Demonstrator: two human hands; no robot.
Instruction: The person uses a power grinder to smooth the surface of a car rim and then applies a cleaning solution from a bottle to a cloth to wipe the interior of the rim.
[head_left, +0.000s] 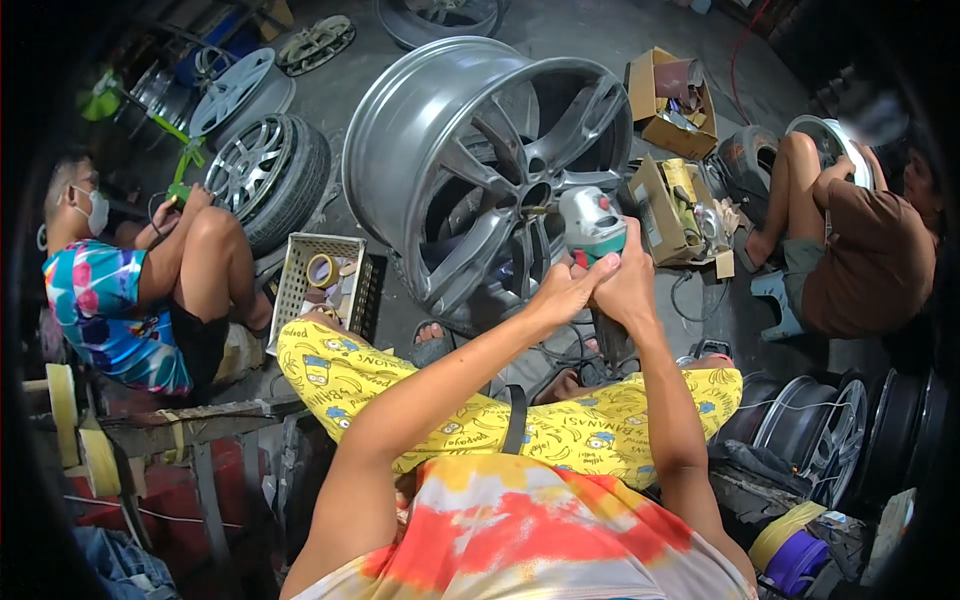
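Observation:
Both my hands are wrapped round an angle grinder (592, 222) with a silver head and a teal-green body. My left hand (572, 292) grips its near left side, thumb laid across toward the other hand. On the right side of the body, my right hand (628, 283) is closed. The grinder's head points away from me at a large grey alloy wheel rim (432, 105), which stands tilted with its spokes facing me. A short bit juts left from the head close to the hub; whether it touches the metal I cannot tell.
At left, a masked person (120, 290) sits holding a green tool beside a tyred wheel (262, 170). A person in brown (870, 240) works at right on another rim. A cream crate (318, 250) and two cardboard boxes (665, 215) flank my rim. Cables (690, 310) trail across the floor.

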